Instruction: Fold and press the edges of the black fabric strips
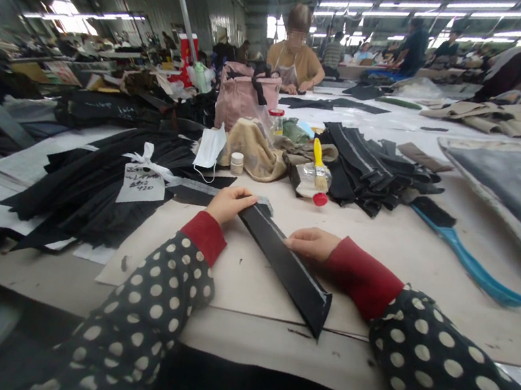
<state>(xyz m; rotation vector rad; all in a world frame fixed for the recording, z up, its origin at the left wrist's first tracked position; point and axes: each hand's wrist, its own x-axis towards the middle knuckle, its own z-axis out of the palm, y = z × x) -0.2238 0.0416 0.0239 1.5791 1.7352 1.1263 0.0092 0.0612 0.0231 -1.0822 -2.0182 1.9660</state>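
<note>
A long black folded fabric strip [288, 267] lies diagonally on the brown table top [245, 286] in front of me. My left hand [229, 204] rests on its far end, fingers curled and pressed down on the cloth. Near the strip's middle, my right hand [312, 243] presses its upper edge with the fingers held together. Both sleeves are black with white dots over red cuffs.
A pile of black fabric pieces [92, 187] with a white handwritten tag [142, 183] lies to the left. Behind are a face mask [209, 146], a yellow-handled brush [319, 165], a small jar [236, 163], stacked black strips [374, 171] and a blue tool [473, 267]. A person [296, 54] works at the far end.
</note>
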